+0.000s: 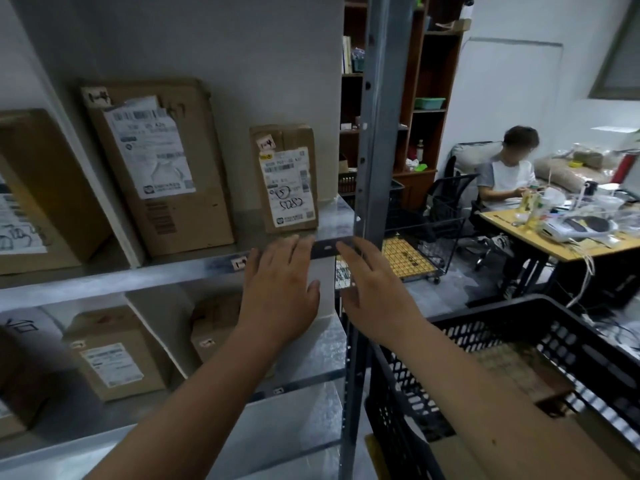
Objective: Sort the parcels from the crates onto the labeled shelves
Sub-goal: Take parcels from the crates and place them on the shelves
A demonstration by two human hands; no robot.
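**Hands empty at the shelf edge, next parcel down to my right**

Both my hands are spread flat with straight fingers and hold nothing. My left hand [280,289] hovers in front of the lip of the upper shelf [145,275], and my right hand [372,289] is just beside it, in front of the steel upright [372,133]. The small parcel [289,178] stands upright on that shelf, right above my left fingertips and apart from them, its long axis vertical and its label facing me. A bigger parcel [162,168] leans a little just to its left.

What I need next is not up here, I think. The black crate [519,341] sits low on my right, under my right forearm, and a brown box [516,372] lies inside it, flat, with its long side running away from me toward the far right. My right hand is clearly the nearer one; the left would have to cross the upright to reach it. So the turn should be rightward and down.
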